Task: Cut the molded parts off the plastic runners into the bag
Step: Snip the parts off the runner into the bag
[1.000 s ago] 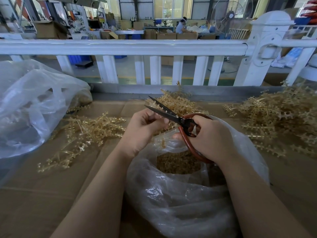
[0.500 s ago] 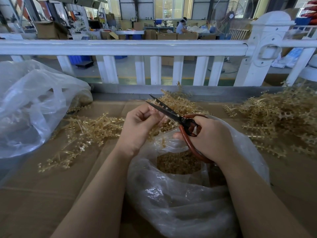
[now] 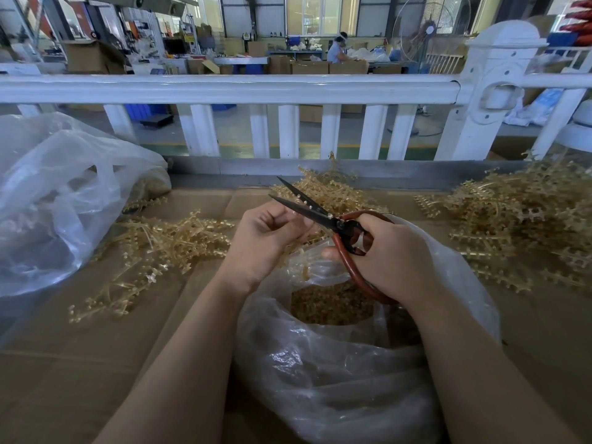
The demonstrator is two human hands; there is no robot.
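Left hand (image 3: pixel 266 241) curled around a thin amber plastic runner (image 3: pixel 296 246), pinching it up against the blades. Right hand (image 3: pixel 389 254) gripping red-handled black-bladed scissors (image 3: pixel 315 213), fingers through the loops — blades parted, tips pointing up and left, runner between them. Both hands over the mouth of a clear crinkled plastic bag (image 3: pixel 336 373) on the cardboard-covered counter (image 3: pixel 80 363); heap of small amber molded parts (image 3: pixel 331 304) visible inside. Loose amber runners (image 3: pixel 153 248) spread on the counter left of the bag, a bigger tangled pile of amber runners (image 3: pixel 525 219) to the right, another cluster just behind the scissors. Second clear plastic bag (image 3: pixel 54 200) at far left. White railing (image 3: pixel 230 88) beyond the counter's far edge.
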